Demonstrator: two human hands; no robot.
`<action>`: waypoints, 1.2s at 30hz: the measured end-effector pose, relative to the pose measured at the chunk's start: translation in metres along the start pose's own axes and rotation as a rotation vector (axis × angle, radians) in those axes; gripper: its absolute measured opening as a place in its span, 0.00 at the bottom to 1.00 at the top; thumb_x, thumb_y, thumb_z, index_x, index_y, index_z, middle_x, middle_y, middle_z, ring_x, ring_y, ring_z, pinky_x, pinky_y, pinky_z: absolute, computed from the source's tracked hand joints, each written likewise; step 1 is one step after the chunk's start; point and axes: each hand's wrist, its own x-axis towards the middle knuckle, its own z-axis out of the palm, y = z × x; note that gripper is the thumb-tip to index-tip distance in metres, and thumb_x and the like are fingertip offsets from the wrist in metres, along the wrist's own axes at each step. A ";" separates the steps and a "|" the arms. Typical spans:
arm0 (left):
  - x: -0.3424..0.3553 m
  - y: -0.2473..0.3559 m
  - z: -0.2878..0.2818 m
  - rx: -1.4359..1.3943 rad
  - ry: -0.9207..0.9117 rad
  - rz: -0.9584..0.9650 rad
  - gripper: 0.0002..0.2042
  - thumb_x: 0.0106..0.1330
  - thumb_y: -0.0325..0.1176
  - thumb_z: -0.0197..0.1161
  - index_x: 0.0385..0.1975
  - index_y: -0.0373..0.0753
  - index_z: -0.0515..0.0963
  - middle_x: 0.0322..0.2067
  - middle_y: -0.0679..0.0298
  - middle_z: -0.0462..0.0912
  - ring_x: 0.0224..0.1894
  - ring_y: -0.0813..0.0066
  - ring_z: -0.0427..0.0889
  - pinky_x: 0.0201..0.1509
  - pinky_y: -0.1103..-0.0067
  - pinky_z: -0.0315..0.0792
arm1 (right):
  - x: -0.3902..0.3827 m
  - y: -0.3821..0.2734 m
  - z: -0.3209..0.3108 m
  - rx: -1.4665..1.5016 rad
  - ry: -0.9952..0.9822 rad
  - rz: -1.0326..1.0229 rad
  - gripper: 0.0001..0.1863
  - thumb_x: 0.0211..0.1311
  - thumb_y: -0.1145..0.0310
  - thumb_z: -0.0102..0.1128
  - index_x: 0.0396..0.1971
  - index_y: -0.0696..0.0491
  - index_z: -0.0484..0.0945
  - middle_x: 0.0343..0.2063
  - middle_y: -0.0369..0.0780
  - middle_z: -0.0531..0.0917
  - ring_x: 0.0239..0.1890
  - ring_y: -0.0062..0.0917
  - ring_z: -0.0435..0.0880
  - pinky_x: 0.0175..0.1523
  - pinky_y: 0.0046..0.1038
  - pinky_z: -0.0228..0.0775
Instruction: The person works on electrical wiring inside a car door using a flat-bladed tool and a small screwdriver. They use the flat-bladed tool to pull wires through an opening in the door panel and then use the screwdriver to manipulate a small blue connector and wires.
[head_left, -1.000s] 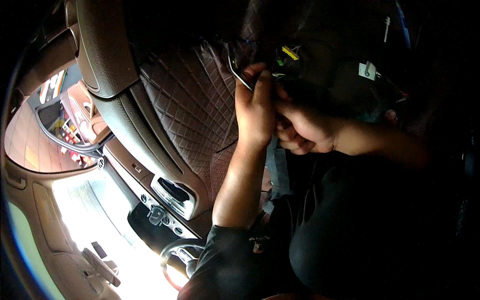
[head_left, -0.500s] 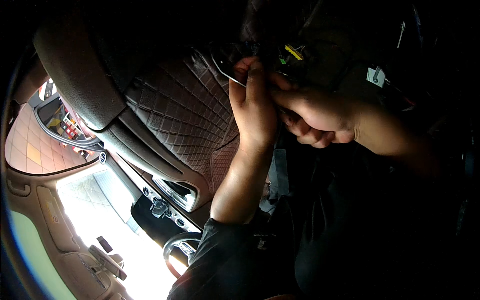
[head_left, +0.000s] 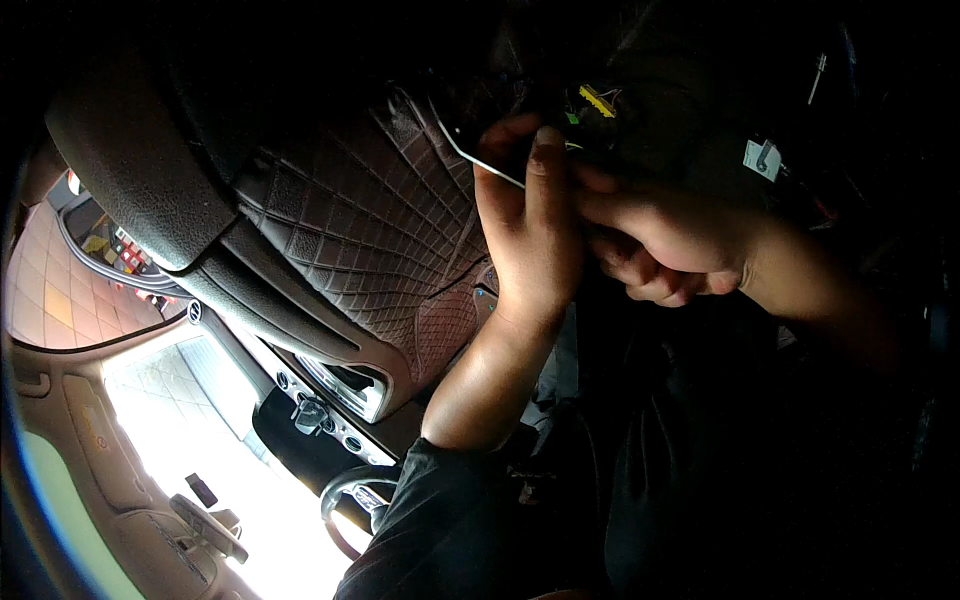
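My left hand (head_left: 530,235) reaches up to the middle of the view with its thumb raised and its fingers curled. A thin, pale, bent wire-like strip (head_left: 480,162) runs from under that thumb toward the upper left, and the hand is closed on it. Right beside it, my right hand (head_left: 665,250) is closed, fingers folded in toward the left hand. Whatever lies between its fingers is hidden in shadow. Just above the hands are a yellow connector (head_left: 597,101) with thin wires and a small green piece (head_left: 572,118).
A brown quilted seat cover (head_left: 350,240) spreads left of my hands, beside a dark padded panel (head_left: 140,180). A steering wheel (head_left: 335,500) and a rear-view mirror (head_left: 210,527) show lower left. A white tag (head_left: 762,158) lies at the upper right in deep shadow.
Both hands sit slightly farther right and lower in the view, still together. More of the pale strip shows beside the left hand. The whole surroundings have shifted a little too.
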 end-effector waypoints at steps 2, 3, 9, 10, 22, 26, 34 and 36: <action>0.004 -0.002 0.005 0.015 -0.045 0.048 0.07 0.70 0.33 0.52 0.39 0.36 0.68 0.24 0.64 0.77 0.26 0.81 0.76 0.32 0.87 0.69 | -0.012 0.002 0.001 0.043 0.030 -0.016 0.29 0.67 0.38 0.34 0.17 0.47 0.64 0.07 0.26 0.58 0.06 0.09 0.53 0.09 0.13 0.43; 0.005 -0.002 0.008 0.022 -0.067 0.072 0.08 0.70 0.34 0.52 0.37 0.36 0.68 0.23 0.64 0.77 0.25 0.81 0.76 0.31 0.87 0.69 | -0.018 0.001 0.002 0.053 0.050 -0.013 0.29 0.67 0.39 0.34 0.17 0.47 0.64 0.07 0.26 0.58 0.06 0.09 0.53 0.09 0.13 0.43; 0.006 0.002 0.011 -0.155 -0.092 -0.081 0.21 0.70 0.51 0.49 0.30 0.38 0.74 0.21 0.63 0.79 0.25 0.77 0.78 0.30 0.83 0.71 | -0.029 -0.010 -0.004 -0.074 -0.080 -0.049 0.26 0.69 0.44 0.37 0.22 0.49 0.68 0.09 0.27 0.61 0.07 0.08 0.56 0.10 0.12 0.49; 0.009 -0.002 0.010 -0.208 -0.062 -0.027 0.24 0.70 0.55 0.46 0.27 0.38 0.73 0.20 0.62 0.79 0.24 0.74 0.79 0.28 0.82 0.72 | -0.030 -0.011 -0.003 -0.264 0.093 -0.082 0.24 0.69 0.44 0.39 0.29 0.51 0.70 0.13 0.30 0.66 0.11 0.12 0.62 0.14 0.15 0.55; 0.017 0.010 0.038 -0.777 0.097 -0.181 0.24 0.71 0.54 0.42 0.23 0.39 0.66 0.10 0.67 0.63 0.15 0.75 0.69 0.28 0.77 0.72 | -0.048 -0.007 0.021 -1.811 0.945 -0.580 0.13 0.65 0.63 0.55 0.40 0.57 0.76 0.20 0.43 0.81 0.18 0.29 0.82 0.18 0.25 0.70; 0.022 0.006 0.023 -0.528 0.056 -0.077 0.25 0.72 0.53 0.41 0.19 0.40 0.66 0.08 0.67 0.65 0.11 0.77 0.66 0.17 0.81 0.65 | -0.025 0.008 0.025 -1.497 0.990 -0.582 0.14 0.64 0.57 0.54 0.30 0.53 0.75 0.15 0.44 0.79 0.14 0.33 0.80 0.18 0.33 0.71; 0.024 0.022 -0.032 0.121 -0.056 -0.162 0.27 0.70 0.55 0.44 0.14 0.42 0.68 0.09 0.67 0.67 0.11 0.79 0.66 0.17 0.82 0.62 | 0.034 0.031 0.028 0.187 -0.172 -0.332 0.18 0.71 0.49 0.40 0.29 0.47 0.66 0.13 0.26 0.62 0.11 0.10 0.56 0.15 0.14 0.49; 0.022 0.031 -0.037 0.117 -0.072 -0.235 0.24 0.69 0.55 0.49 0.19 0.40 0.70 0.14 0.68 0.70 0.16 0.79 0.68 0.21 0.82 0.64 | 0.036 0.037 0.033 0.358 -0.252 -0.304 0.19 0.71 0.48 0.38 0.27 0.46 0.65 0.13 0.26 0.60 0.10 0.10 0.54 0.15 0.13 0.47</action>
